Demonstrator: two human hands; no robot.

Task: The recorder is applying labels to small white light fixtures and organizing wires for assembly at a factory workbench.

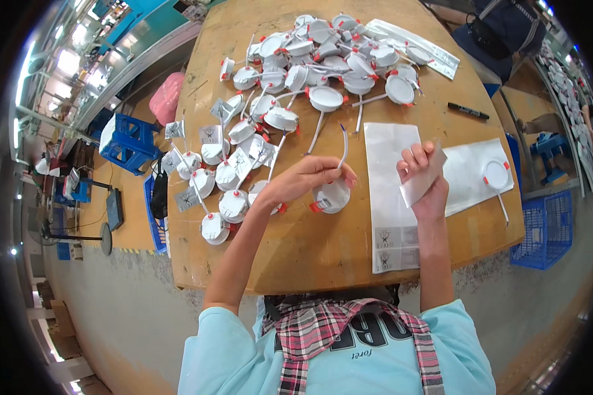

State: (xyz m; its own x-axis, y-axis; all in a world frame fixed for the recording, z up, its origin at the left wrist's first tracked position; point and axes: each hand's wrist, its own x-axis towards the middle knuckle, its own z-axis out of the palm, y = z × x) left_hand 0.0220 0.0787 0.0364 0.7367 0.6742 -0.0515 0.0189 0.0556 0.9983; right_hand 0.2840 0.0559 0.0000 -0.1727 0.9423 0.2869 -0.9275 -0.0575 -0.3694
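Observation:
My left hand is closed on a round white downlight near the middle of the table, and its short white cable sticks up past my fingers. A red tab shows at the lamp's lower left. My right hand grips a small silver-grey label, raised above a pale label sheet. Printed labels remain on the sheet's near end. Left of my left arm stand several downlights, some with silver labels on their cables.
A big heap of downlights covers the table's far part, beside long white strips. To the right lie a black marker and another pale sheet with one downlight on it. A blue crate and blue stool flank the table.

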